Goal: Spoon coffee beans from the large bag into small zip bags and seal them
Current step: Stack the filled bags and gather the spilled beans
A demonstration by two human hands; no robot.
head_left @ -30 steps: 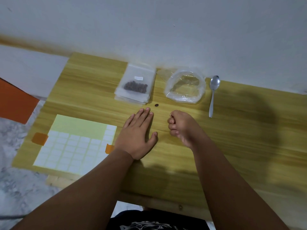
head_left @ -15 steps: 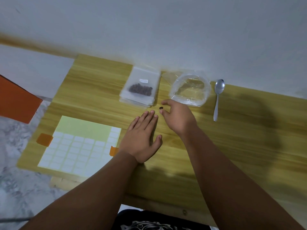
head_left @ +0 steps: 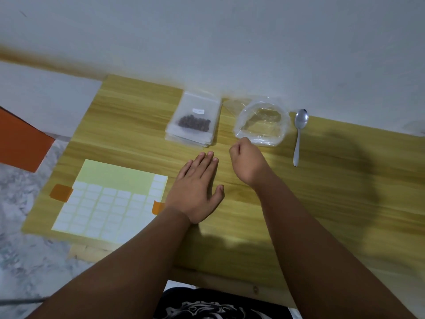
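The loose bean is gone from the counter (head_left: 322,180). The right hand (head_left: 247,164), fingers curled and its contents hidden, now sits by the near edge of the large bag (head_left: 262,125) at the counter's back. The left hand (head_left: 195,189) stays flat, fingers straight.

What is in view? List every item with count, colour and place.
table: one, light wood, under the bags.
zip bags: a stack, clear, far centre; count unclear.
beans: a handful, dark brown, inside top zip bag.
large bag: one, clear, right of the stack.
spoon: one, silver, right of large bag.
label sheet: one, pale green with white labels, near left.
tape: two pieces, orange, on the sheet's side edges.
board: one, orange, left of the table.
left hand: one, flat on table, centre.
right hand: one, fingers curled, by large bag's near edge.
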